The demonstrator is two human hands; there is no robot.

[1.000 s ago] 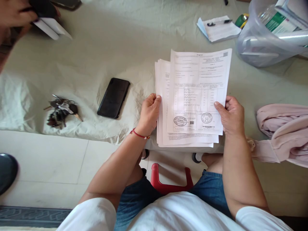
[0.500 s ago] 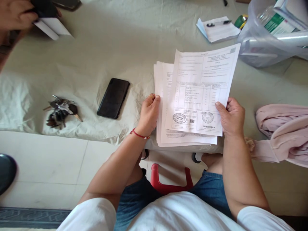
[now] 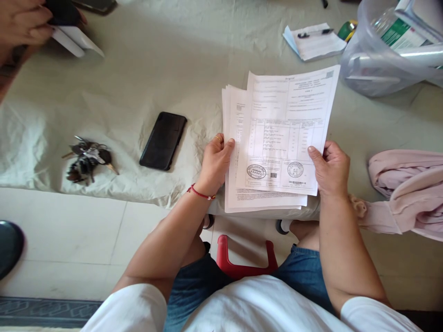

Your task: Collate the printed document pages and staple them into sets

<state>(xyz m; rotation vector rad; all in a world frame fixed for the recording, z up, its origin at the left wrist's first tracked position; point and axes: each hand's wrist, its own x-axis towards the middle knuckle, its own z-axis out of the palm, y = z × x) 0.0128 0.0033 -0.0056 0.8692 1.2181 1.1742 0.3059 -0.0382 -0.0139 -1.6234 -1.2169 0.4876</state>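
My left hand is closed on the left edge of a stack of printed papers, thumb on top. A stamped printed form lies over the stack, shifted to the right and slightly turned. Its lower part carries two oval or round stamps and a barcode. My right hand pinches this form at its right edge, the thumb pressing on its face. Both hands hold the sheets above the front edge of the cloth-covered table. A black smartphone lies to the left of my left hand.
A bunch of keys lies at the left. Another person's hand holds a white folded item at upper left. Upper right are a notepad with a pen and a clear plastic bin. Pink fabric sits at the right.
The stamped form and my right hand have shifted slightly left, toward the stack. My left thumb has moved a little to the right over the papers.
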